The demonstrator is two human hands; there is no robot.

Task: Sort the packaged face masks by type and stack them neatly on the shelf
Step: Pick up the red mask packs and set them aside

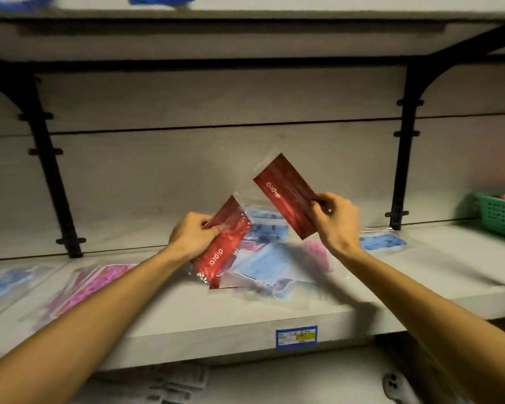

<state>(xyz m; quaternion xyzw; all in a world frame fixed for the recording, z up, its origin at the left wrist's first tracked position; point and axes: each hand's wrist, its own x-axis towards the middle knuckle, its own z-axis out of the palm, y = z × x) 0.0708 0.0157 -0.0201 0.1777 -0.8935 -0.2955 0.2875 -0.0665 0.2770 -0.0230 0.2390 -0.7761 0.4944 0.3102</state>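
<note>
Left hand (193,235) pinches one red mask pack (222,239), right hand (334,217) pinches another red pack (286,196); blurry loose pile (270,265) on the shelf (245,322) below, mixed types I think.

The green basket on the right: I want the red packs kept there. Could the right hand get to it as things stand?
Probably yes. The green basket sits on the same shelf with nothing between, but the right hand already grips a red pack.

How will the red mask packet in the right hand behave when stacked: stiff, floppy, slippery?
The red packet, pinched at one corner by the right hand, stays flat, so probably light and fairly stiff. Its glossy wrapper suggests it may slide on a stack.
</note>
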